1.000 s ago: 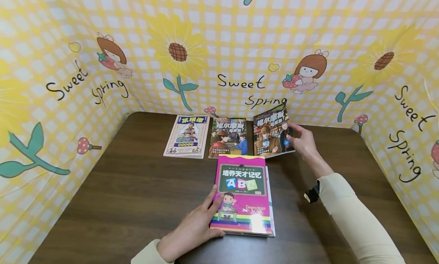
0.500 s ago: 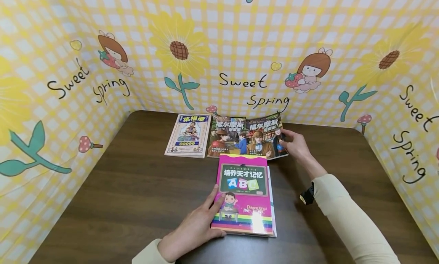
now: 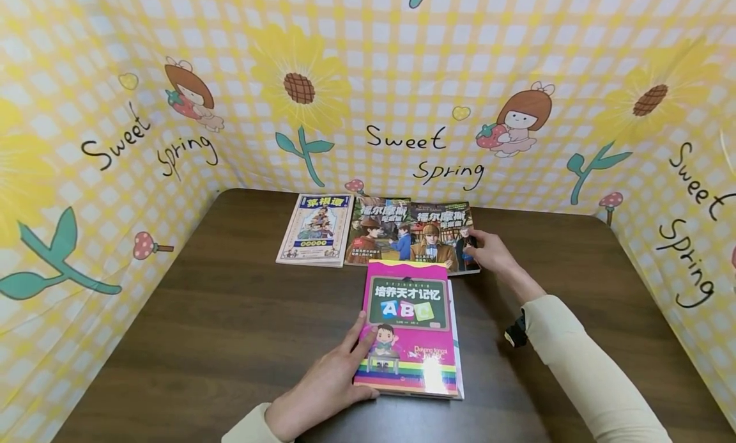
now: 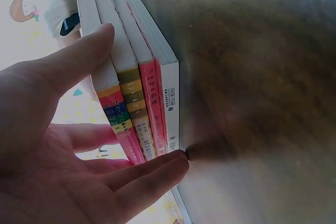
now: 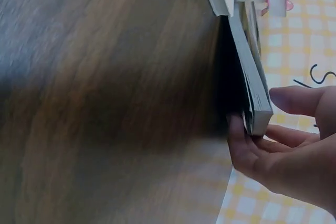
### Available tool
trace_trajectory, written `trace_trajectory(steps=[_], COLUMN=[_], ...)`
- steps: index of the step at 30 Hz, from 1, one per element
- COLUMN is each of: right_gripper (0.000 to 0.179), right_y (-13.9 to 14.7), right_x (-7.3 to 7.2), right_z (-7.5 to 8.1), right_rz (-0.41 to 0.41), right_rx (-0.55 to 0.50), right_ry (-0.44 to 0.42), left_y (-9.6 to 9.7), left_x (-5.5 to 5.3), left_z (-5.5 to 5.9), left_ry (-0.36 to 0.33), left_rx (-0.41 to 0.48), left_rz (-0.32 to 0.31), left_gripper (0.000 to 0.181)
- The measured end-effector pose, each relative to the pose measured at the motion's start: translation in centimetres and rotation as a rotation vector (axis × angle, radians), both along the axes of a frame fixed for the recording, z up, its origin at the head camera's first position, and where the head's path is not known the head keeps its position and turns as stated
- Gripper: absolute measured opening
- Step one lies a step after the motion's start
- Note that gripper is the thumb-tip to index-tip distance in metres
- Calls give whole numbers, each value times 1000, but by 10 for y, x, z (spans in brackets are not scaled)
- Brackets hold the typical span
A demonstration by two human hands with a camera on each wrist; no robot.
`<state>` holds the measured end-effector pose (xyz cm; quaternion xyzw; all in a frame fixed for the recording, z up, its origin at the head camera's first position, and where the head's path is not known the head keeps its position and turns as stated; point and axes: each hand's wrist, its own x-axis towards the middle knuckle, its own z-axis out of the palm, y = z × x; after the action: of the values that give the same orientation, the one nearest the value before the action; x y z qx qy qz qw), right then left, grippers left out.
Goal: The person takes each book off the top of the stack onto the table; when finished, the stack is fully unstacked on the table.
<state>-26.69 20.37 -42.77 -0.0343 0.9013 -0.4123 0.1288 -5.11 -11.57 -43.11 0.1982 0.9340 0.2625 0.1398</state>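
Along the back of the worktop [image 3: 201, 341], as the head view has it, three paperbacks lie in a row: a pale-covered book [image 3: 316, 230], a middle book [image 3: 376, 231] and a right-hand book [image 3: 438, 238]. That last one lies leftward of the right hand [image 3: 496, 254], which has its outer edge; its long axis runs away from the person, and the right hand is clearly the nearer. A stack of books [image 3: 405, 360] hides its near left part; the left hand [image 3: 324, 379] rests at the stack's left side. The stack's top cover is glossy magenta with white glare; the worktop is dark, wood-grained, and the cloth [image 3: 374, 59] behind is yellow check.

From the left wrist, the thumb lies over pale page ends and fingers reach along smooth, coloured spines, the grip spread rather than clasped.

From the right wrist, the grip is nearly closed, thumb above and fingers beneath the right-hand book's thin, layered edge; whether that edge touches the wood is unclear.
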Motion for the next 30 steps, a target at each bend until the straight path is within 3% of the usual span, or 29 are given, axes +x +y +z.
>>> trace_trajectory(steps=[6, 13, 23, 30], right_gripper=[63, 67, 65, 62], right_y=[2, 0, -1, -2], right_x=[-1, -4, 0, 6], right_z=[-8, -14, -12, -14], right_rz=[19, 19, 22, 22], right_rx=[81, 172, 190, 188], right_ry=[14, 109, 118, 168], left_y=[1, 1, 1, 1], left_x=[2, 2, 0, 0], left_z=[-2, -2, -1, -1], left_ry=[-2, 0, 0, -12], left_rx=[5, 2, -5, -9], left_rz=[7, 6, 8, 5], left_gripper=[93, 93, 93, 92])
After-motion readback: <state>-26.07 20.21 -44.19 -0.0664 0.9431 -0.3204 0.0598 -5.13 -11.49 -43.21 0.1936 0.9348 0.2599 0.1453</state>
